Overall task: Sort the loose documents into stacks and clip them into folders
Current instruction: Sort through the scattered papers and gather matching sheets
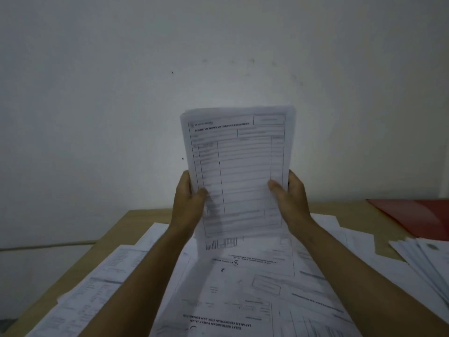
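Standing upright in the centre of the frame, a stack of papers (237, 166) is held above the table (126, 220), its top sheet printed with a ruled form whose text is too blurred to read. Its sheet edges are slightly uneven at the top. The stack is gripped at its lower left edge by the left hand (188, 198), thumb laid across the front, and at its lower right edge by the right hand (290, 198), thumb likewise on the front; both forearms are stretched up from the bottom of the frame. Loose documents (243, 288) are spread over the table in the lower half. A fanned pile of sheets (427, 259) lies at the right edge, with a red folder (418, 220) just behind it.
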